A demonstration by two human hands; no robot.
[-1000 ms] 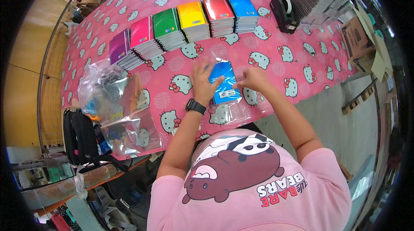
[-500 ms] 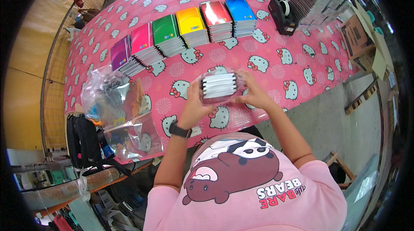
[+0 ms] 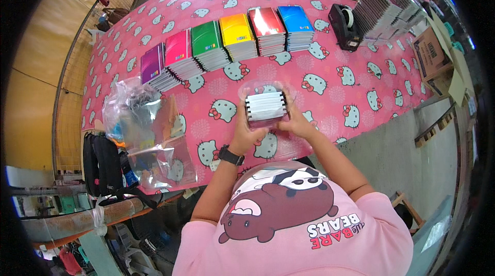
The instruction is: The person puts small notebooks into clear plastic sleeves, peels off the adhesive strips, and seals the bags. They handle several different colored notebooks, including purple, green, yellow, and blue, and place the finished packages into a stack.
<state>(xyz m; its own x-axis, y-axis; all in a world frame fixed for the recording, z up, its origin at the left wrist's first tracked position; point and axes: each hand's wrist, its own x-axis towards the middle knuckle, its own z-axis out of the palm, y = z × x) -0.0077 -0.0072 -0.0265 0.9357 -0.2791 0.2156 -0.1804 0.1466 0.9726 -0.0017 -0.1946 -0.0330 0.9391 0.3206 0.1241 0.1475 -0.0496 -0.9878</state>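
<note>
Head view, and both hands are busy: left hand (image 3: 245,130) and right hand (image 3: 298,124) grip opposite sides of a spiral-bound notebook bundle (image 3: 266,106), white page edges toward us, over the near part of the pink table (image 3: 330,105). Clear film (image 3: 256,87) seems to be round it, so I'd call this one partly wrapped, no finished seal visible; beyond, six coloured notebook stacks (image 3: 236,29) stand apparently unwrapped, with clear plastic bags (image 3: 161,165) lying off left.
</note>
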